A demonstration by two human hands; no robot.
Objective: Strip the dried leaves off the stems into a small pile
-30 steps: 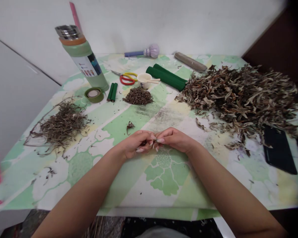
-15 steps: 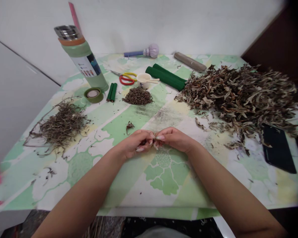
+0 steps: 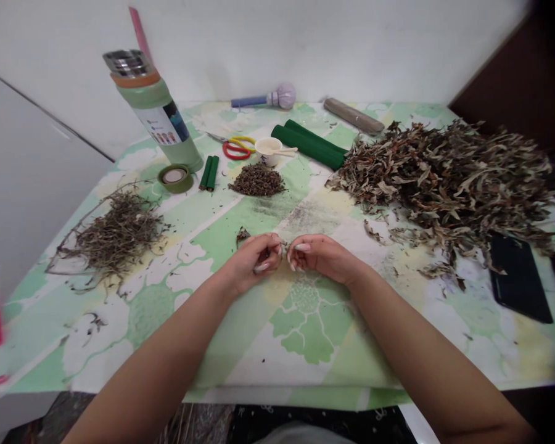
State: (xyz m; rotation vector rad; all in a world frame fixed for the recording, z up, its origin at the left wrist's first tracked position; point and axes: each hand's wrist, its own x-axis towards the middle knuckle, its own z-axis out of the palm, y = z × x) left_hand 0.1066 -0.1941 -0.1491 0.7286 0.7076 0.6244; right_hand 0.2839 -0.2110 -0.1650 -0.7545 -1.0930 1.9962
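Note:
My left hand is closed in a pinch above the tablecloth. A tiny brownish tip, apparently dried leaf, shows at its fingertips. Just to the right, my right hand curls with thumb pressed to forefinger; whatever lies between them is hidden. A narrow gap separates the two hands. Behind my left hand, partly covered by it, lies a small crumpled dried leaf. A mound of dark crumbled leaf bits sits farther back. At the right spreads a big heap of dried leaves.
Thin dry stems are piled at the left. Behind them stand a green thermos and its lid. Short green rolls, scissors, a small cup, long green rolls and a phone lie around.
My hands, fingertips touching before, have drawn slightly apart. The left hand moved a little left and up, now overlapping the small dried leaf behind it.

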